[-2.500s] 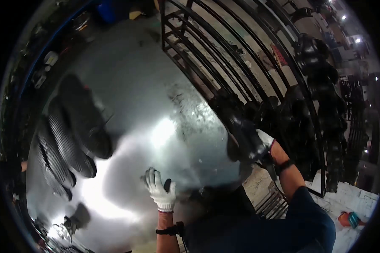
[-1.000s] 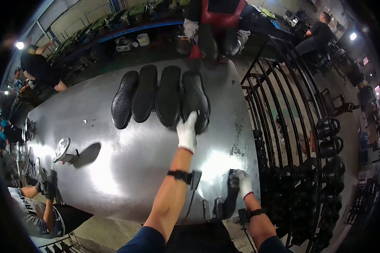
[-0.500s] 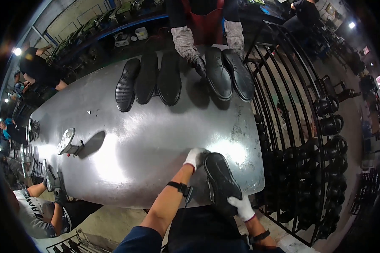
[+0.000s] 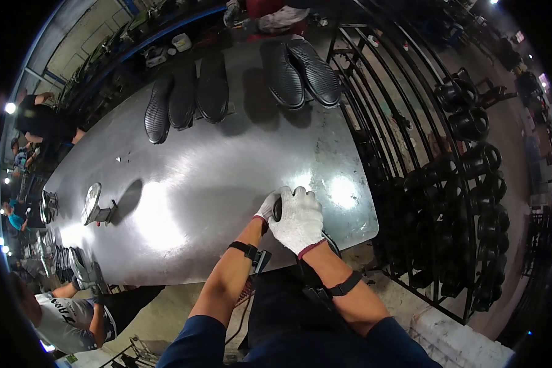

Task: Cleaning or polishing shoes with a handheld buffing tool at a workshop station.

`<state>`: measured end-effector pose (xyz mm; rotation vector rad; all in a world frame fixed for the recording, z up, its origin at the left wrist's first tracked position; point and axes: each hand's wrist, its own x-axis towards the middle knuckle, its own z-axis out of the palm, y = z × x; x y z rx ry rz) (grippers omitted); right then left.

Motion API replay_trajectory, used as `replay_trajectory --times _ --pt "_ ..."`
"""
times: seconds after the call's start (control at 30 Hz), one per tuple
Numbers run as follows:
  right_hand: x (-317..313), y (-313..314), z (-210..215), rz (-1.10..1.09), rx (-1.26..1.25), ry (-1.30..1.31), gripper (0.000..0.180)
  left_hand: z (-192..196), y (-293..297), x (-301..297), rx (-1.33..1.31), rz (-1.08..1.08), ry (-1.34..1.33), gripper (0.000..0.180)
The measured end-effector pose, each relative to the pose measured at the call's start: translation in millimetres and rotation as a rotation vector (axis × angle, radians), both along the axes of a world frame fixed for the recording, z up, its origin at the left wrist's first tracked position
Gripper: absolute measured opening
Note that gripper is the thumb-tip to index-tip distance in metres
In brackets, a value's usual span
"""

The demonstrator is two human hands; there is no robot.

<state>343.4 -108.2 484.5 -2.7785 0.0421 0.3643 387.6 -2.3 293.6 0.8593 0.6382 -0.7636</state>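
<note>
Both my hands wear white knitted gloves and meet over a black shoe sole near the front edge of the metal table [image 4: 227, 184]. My left hand [image 4: 266, 207] wraps round the far left end of the black shoe sole [image 4: 278, 210]. Across its top lies my right hand [image 4: 299, 221], fingers bent over the far end. Most of the sole is hidden under the right hand; only a dark end and a thin edge near the wrist show.
Three black soles [image 4: 213, 89] stand upturned at the far left, two more [image 4: 283, 76] at the far right. A pale metal foot-shaped form [image 4: 92, 202] sits left. A black rack [image 4: 405, 122] borders the right side. Co-workers' gloved hands [image 4: 233, 13] show beyond the table and lower left.
My right hand has moved from the sole's near end up to its far end, beside my left hand. The co-worker across the table has let go of the two right soles. The view has shifted.
</note>
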Motion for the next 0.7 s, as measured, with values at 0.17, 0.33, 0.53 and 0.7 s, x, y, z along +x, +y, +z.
replay_trajectory --times 0.17,0.33,0.53,0.7 --pt "-3.2 24.3 3.8 0.008 0.034 -0.124 0.056 -20.8 38.5 33.1 0.890 -0.365 -0.688 0.034" --pt "-33.9 3.4 3.8 0.031 0.167 -0.286 0.054 23.3 16.5 -15.5 0.583 0.157 -0.646 0.041" --pt "-186.0 -93.4 1.9 0.206 0.473 -0.606 0.052 133.4 -23.2 -137.8 0.693 0.023 -1.229 0.050" --pt "-157.4 -174.3 39.0 0.501 0.541 -0.609 0.045 139.3 -25.2 -89.6 0.718 0.155 -0.802 0.048"
